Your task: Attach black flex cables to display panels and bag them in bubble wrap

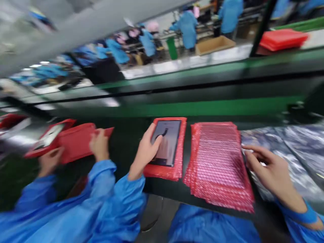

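Note:
My left hand (146, 150) grips the left edge of a flat box (167, 143) with a printed grey front, its thumb on top. Under the box lie red bubble bags (178, 170). Right of them is a stack of pink-red bubble bags (220, 158), slightly fanned out at its lower edge. Beside the right edge of that stack is my right hand (270, 168), thumb and fingers curved and apart, with nothing seen between them. Clear, shiny plastic bags (291, 152) lie under and behind my right hand.
At the left, a co-worker's hands (100, 145) hold a red sheet or pouch (77, 141) near a red box with a white item (52, 135). A green-edged shelf (202, 106) runs behind the dark table. Beyond are a red stack (283, 38), a cardboard box (215, 45) and people in blue.

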`<state>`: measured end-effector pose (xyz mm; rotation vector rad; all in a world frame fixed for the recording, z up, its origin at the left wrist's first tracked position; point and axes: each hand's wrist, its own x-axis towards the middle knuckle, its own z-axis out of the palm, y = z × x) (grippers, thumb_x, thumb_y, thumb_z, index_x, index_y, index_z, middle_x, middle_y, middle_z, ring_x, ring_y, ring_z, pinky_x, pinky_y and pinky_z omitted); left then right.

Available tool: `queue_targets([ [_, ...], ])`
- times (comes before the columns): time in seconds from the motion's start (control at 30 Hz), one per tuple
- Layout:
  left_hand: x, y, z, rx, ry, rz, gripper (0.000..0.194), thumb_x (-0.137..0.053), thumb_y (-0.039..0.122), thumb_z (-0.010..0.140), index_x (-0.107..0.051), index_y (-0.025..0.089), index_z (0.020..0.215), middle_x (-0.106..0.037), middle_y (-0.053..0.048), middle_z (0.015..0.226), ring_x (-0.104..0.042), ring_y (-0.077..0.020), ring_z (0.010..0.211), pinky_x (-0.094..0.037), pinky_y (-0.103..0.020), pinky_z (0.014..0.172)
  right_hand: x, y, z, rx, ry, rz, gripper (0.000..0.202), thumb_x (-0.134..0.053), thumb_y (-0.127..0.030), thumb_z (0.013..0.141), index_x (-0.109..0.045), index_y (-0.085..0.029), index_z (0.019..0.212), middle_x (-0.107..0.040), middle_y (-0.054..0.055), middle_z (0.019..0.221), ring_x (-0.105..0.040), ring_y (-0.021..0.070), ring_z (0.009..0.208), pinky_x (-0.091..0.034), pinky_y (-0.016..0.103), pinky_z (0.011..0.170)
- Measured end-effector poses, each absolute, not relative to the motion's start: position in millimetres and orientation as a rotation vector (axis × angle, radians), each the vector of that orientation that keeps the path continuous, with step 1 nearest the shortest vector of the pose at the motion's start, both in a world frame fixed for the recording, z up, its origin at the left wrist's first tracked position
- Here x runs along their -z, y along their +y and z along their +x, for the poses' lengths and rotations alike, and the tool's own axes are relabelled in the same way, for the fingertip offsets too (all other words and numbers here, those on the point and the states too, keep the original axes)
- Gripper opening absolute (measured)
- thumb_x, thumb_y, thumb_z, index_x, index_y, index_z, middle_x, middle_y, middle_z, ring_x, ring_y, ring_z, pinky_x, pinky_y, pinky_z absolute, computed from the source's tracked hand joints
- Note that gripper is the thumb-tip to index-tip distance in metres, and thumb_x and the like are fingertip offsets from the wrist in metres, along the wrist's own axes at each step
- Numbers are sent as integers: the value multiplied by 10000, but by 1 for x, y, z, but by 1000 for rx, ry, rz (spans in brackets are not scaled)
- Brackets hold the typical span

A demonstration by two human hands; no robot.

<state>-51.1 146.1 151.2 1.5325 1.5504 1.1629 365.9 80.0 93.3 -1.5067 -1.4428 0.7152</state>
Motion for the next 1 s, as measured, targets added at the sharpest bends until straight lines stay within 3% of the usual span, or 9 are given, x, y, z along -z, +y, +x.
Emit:
queue_targets([
  [0.13, -164, 116, 5, -939, 1438, 2193, 550, -605, 358, 998, -511, 280, 1534, -477, -84, 1644, -427, -326, 1542, -326, -579, 1300, -128, 45, 381, -619, -1169, -1592, 249, -694, -424, 938, -769, -225, 1069, -659, 4, 613, -606, 172, 530, -492, 292, 515],
  [0.23, -162, 92, 44, -900, 1115, 2510, 624, -586, 249, 1001, -427, 341, 1597, -500, -77, 1627, -494, -318, 1498, -454, -551, 1237, -140, 21, 393, -476, -954, -1659, 238, -715, -445, 921, -778, -219, 961, -623, -9, 568, -570, 151, 482, -484, 281, 488],
  [0.4, -128, 77, 66, -728, 883, 2710, 702, -598, 256, 1003, -333, 234, 1653, -506, -150, 1611, -487, -328, 1503, -481, -523, 1210, -126, -24, 426, -415, -636, -1824, 393, -807, -581, 792, -763, -196, 855, -588, -15, 512, -528, 141, 429, -455, 262, 416],
  [0.5, -107, 77, 63, -697, 924, 2738, 701, -620, 284, 1001, -350, 219, 1644, -529, -159, 1591, -469, -333, 1514, -423, -540, 1243, -104, -47, 441, -608, -646, -1912, 453, -798, -601, 805, -777, -157, 888, -636, 15, 553, -563, 153, 474, -475, 264, 447],
  [0.7, -100, 78, 64, -821, 933, 2689, 666, -598, 181, 1000, -385, 244, 1628, -563, -143, 1564, -492, -307, 1501, -392, -518, 1260, -95, -42, 428, -925, -863, -1946, 475, -775, -567, 854, -806, -136, 1050, -721, 53, 685, -623, 175, 522, -521, 288, 498],
  [1.0, -104, 76, 70, -825, 949, 2629, 675, -559, 184, 1026, -332, 308, 1649, -552, -115, 1578, -496, -310, 1497, -460, -543, 1205, -121, -13, 398, -949, -833, -1875, 602, -763, -666, 826, -796, -145, 1125, -687, 32, 665, -574, 138, 444, -498, 271, 446],
])
